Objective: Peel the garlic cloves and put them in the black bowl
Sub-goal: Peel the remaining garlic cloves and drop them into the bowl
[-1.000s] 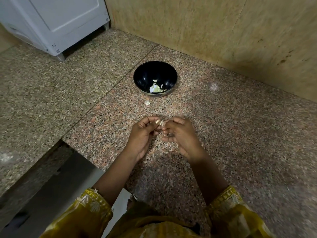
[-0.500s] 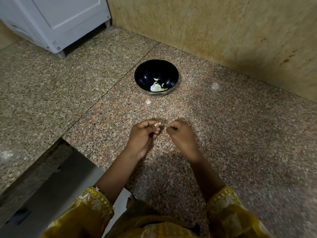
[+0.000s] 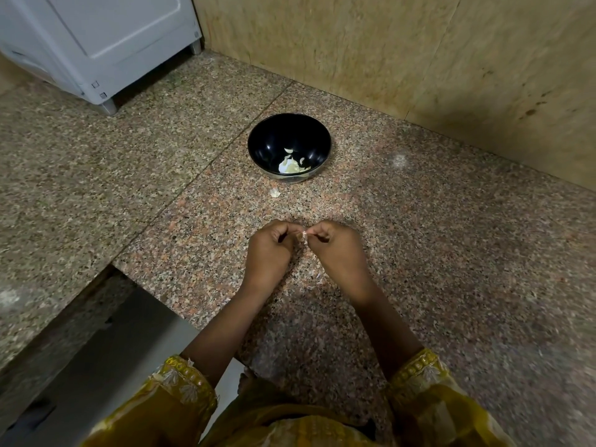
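The black bowl (image 3: 289,146) stands on the granite counter ahead of me, with a few pale garlic pieces (image 3: 292,164) lying in its bottom. Closer to me, my left hand (image 3: 269,250) and my right hand (image 3: 338,253) meet fingertip to fingertip above the counter. Between them they pinch one small garlic clove (image 3: 303,235), whose pale skin shows at the tips. Curled fingers hide most of the clove.
A loose garlic piece (image 3: 274,192) lies on the counter just in front of the bowl. A small scrap of skin (image 3: 317,279) lies beside my right wrist. A white appliance (image 3: 106,50) stands at the back left, a tan wall (image 3: 419,59) behind. The counter edge drops at lower left.
Half a second ago my fingertips were a little apart; now they have closed together again on the clove. The bowl has not moved.
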